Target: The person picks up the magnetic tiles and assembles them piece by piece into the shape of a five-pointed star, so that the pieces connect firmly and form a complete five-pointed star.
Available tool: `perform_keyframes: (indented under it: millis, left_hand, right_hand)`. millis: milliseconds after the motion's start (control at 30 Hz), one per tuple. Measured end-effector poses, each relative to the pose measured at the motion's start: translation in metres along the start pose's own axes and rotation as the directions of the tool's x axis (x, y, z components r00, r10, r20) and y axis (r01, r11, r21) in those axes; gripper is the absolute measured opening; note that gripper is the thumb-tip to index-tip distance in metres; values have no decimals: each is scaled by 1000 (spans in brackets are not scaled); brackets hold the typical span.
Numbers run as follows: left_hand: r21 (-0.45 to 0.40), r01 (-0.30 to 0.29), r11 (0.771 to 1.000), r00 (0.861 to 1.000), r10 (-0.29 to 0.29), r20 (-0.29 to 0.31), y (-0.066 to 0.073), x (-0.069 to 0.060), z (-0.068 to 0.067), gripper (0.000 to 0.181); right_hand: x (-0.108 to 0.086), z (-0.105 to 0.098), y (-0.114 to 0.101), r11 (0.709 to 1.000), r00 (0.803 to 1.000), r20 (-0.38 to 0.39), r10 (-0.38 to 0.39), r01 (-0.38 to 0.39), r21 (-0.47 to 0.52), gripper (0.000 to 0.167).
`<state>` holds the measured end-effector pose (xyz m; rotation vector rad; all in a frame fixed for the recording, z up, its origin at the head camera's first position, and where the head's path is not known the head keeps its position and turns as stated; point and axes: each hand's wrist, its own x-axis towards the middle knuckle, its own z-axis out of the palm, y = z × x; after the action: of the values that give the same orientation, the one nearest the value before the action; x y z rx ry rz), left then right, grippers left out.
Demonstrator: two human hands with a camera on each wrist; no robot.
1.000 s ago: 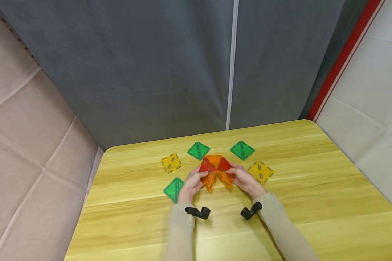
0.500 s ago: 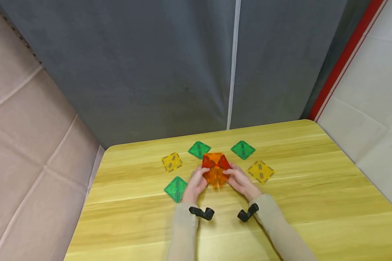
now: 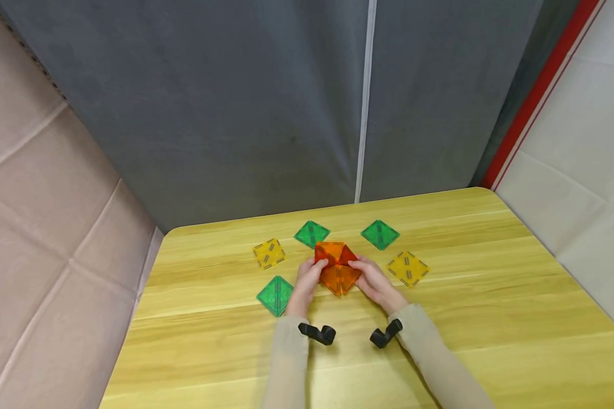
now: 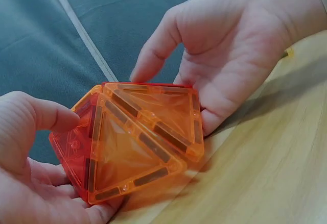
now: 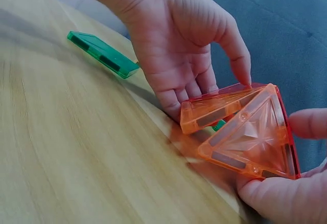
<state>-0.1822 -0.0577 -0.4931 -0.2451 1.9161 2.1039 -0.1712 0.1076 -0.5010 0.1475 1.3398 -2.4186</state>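
Both hands hold a peaked cluster of red and orange triangular magnetic tiles (image 3: 340, 278) low over the table. My left hand (image 3: 305, 284) grips its left side, the thumb on a red tile (image 4: 76, 145). From the other side my right hand (image 3: 378, 282) pinches it, thumb on top and fingers beneath. Two orange triangles face me side by side; in the right wrist view a narrow gap shows between the left orange tile (image 5: 219, 112) and the right orange tile (image 5: 258, 137). The cluster's underside and some fingers are hidden.
Around the cluster on the wooden table (image 3: 194, 341) lie green tile pairs at back left (image 3: 312, 234), back right (image 3: 380, 234) and near left (image 3: 274, 296). A yellow tile (image 3: 269, 253) lies left, another yellow tile (image 3: 408, 269) right. A grey curtain (image 3: 245, 113) hangs behind.
The hands have come closer together. The two front orange triangles, spread apart a second ago, have swung in until their edges nearly meet. The green and yellow tiles stay put.
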Motion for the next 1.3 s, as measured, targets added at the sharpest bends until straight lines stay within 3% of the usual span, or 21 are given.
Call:
perform_keyframes:
  millis: [100, 233, 433, 533, 633, 767, 867, 967, 1133, 1300]
  left_hand:
    - [74, -32, 997, 999, 34, -34, 1, 1, 0, 36]
    - [123, -31, 992, 998, 38, -56, 2, 2, -1, 35]
    - [103, -42, 994, 998, 47, -42, 7, 0, -4, 37]
    - [89, -56, 994, 997, 60, -44, 5, 2, -5, 36]
    - [84, -59, 995, 996, 65, -68, -1, 9, -6, 34]
    - [72, -63, 995, 994, 69, -84, -3, 11, -6, 36]
    - [60, -53, 997, 995, 57, -79, -3, 11, -7, 43]
    - [71, -48, 996, 994, 55, -90, -3, 12, -8, 45]
    - [131, -61, 989, 991, 76, -113, -5, 14, -10, 34]
    - [217, -95, 971, 991, 113, -71, -3, 13, -11, 36]
  right_hand:
    - [1, 1, 0, 1000, 999, -32, 12, -12, -5, 49]
    - [1, 2, -1, 999, 999, -34, 22, -21, 29, 50]
    - [1, 1, 0, 997, 1000, -11, 17, -16, 73, 54]
    - [0, 1, 0, 1000, 1000, -25, 8, -7, 15, 52]
    - [1, 2, 1, 992, 996, -87, -17, 6, -124, 48]
    - [2, 3, 3, 943, 981, -172, -94, 32, -331, 45]
    - [2, 0, 4, 899, 974, -174, -146, 57, -434, 46]
    - [2, -6, 3, 869, 979, -132, -152, 69, -490, 49]
    - [-1, -17, -4, 823, 992, -21, -123, 90, -562, 56]
    - [-1, -22, -8, 768, 991, 66, -115, 131, -626, 61]
